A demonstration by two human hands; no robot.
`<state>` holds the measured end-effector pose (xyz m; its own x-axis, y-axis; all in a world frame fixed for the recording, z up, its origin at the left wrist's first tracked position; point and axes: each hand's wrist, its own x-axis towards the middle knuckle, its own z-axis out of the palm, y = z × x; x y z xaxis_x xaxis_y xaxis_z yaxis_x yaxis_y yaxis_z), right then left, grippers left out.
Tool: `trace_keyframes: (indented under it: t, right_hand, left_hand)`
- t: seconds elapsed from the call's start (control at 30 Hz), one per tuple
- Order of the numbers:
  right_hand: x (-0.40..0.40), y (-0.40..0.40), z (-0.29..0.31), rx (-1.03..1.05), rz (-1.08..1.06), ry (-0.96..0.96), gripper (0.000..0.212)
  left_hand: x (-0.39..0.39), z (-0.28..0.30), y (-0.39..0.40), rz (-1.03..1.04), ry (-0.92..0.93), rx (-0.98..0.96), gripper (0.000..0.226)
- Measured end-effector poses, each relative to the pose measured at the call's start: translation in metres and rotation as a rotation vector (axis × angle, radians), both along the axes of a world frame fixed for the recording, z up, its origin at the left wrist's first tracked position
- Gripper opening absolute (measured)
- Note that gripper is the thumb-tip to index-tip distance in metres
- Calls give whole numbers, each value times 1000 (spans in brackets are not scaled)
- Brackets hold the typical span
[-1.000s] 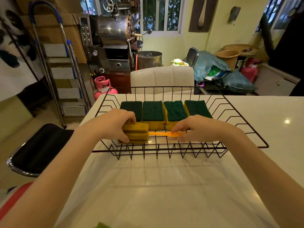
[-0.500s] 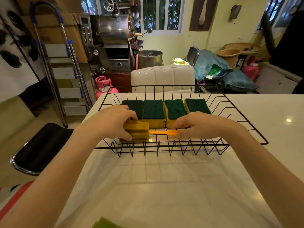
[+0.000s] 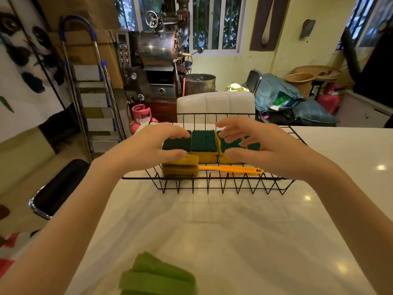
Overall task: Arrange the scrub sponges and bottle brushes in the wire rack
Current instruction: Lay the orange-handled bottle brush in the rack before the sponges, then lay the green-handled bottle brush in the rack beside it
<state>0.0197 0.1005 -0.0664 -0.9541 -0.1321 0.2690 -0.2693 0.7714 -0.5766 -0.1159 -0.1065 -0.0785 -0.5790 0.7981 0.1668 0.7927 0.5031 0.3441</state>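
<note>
Your left hand (image 3: pixel 148 145) and right hand (image 3: pixel 261 145) hover open over the wire rack (image 3: pixel 223 186), fingers spread, gripping nothing.

One bottle brush (image 3: pixel 212 168) lies along the rack's near edge, its yellow sponge head to the left and orange handle running right; four scrub sponges (image 3: pixel 204 145) stand in a row just behind it, green side up. Placement of that brush looks finished. A green sponge-like piece (image 3: pixel 157 275), likely the next brush, waits on the white surface (image 3: pixel 212 226) close to you; your next move is probably to draw back and pick it up.
</note>
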Motion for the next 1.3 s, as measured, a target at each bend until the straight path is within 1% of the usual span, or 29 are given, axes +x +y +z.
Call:
trace_keyframes:
  t: [0.1, 0.17, 0.23, 0.3, 0.37, 0.5, 0.63, 0.73, 0.8, 0.93, 1.0, 1.13, 1.3]
  right_hand:
    - [25, -15, -1, -67, 65, 6, 46]
    - [40, -24, -9, -27, 108, -54, 47]
    - [52, -32, -19, 61, 135, -125, 48]
    - [63, -38, -27, 128, 150, -195, 47]
    - [75, -43, -35, 178, 165, -276, 45]
    - [94, -55, -45, 245, 213, -439, 46]
    - [109, -63, -52, 290, 220, -506, 50]
    - [117, -65, -58, 315, 197, -514, 51]
    - [122, -66, -62, 328, 178, -499, 48]
    - [128, -63, -69, 351, 146, -444, 35]
    - [130, -61, -70, 351, 134, -430, 31]
    - [133, -56, -65, 361, 103, -393, 31]
    - [130, -45, -45, 346, 54, -280, 30]
  left_hand:
    - [31, 7, -17, -20, -16, 183, 50]
    - [52, 8, -29, -38, -47, 290, 46]
    - [72, 6, -40, -62, -85, 325, 44]
    - [89, -2, -51, -85, -127, 292, 51]
    - [101, -12, -59, -102, -172, 216, 60]
    - [121, -35, -72, -116, -300, 57, 70]
    - [136, -50, -80, -141, -336, -46, 75]
    - [143, -57, -81, -145, -326, -81, 74]
    - [146, -60, -81, -143, -309, -79, 71]
    - [148, -62, -80, -110, -280, -29, 55]
    - [149, -62, -78, -104, -289, -7, 50]
    - [148, -53, -72, -116, -272, 32, 48]
    - [139, -25, -61, -129, -155, 102, 52]
